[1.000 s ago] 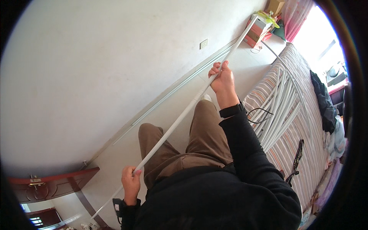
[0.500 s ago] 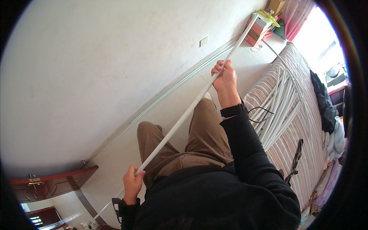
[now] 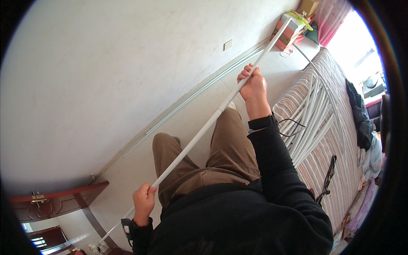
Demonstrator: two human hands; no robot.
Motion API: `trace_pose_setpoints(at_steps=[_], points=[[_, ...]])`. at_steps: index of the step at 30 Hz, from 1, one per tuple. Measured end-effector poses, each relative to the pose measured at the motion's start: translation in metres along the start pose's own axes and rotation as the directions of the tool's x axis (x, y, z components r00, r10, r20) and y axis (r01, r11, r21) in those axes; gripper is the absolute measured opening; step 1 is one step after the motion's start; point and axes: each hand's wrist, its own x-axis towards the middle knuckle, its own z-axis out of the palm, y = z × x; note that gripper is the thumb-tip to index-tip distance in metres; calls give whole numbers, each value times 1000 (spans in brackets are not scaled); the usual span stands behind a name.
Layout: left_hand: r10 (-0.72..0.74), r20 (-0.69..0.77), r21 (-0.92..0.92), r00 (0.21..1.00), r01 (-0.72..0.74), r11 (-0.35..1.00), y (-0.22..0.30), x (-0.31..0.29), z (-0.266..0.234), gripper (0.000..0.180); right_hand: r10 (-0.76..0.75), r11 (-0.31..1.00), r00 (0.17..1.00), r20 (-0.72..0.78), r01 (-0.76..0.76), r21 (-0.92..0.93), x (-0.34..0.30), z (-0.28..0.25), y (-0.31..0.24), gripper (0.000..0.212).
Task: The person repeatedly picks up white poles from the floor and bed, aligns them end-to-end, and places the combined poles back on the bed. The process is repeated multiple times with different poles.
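A long white pole (image 3: 193, 142) slants across my lap from lower left to upper right. A joint line shows partway along it, above my knee. My left hand (image 3: 144, 199) is closed around its lower part, and a thin length of pole continues past that hand toward the lower left. Higher up, my right hand (image 3: 254, 87) wraps round the pole with the fingers curled over it. The pole's far end reaches up in front of stacked boxes (image 3: 287, 36).
To the right, a bundle of white poles (image 3: 312, 114) lies on a striped bedspread (image 3: 335, 170), with a black strap (image 3: 327, 178) nearby. Thin rails run along the wall's foot, below a socket (image 3: 228, 44). A dark red wooden door (image 3: 55, 206) stands at lower left.
The pole and my right hand have shifted slightly right. My left hand has moved slightly left. Both hands still grip the pole.
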Motion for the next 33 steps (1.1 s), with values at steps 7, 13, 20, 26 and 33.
trace_pose_setpoints(at_steps=[7,13,20,26,33], points=[[69,-167,-141,984,-92,986,14,1,1,21,-83,991,996,-28,79,-106,6,-4,-1,30],[109,-131,60,985,-102,993,11,3,-7,23,33,999,999,-19,-33,0,8,-7,-4,31],[50,-152,-90,987,-64,994,10,3,-1,20,-1,1000,1000,3,1,-25,6,-6,-4,32],[121,-194,9,974,-121,993,5,4,-8,21,1,999,1000,0,-1,-35,7,-4,-4,32],[54,-246,-144,968,-92,985,13,3,-9,21,30,999,998,51,-32,29,6,0,-4,30]])
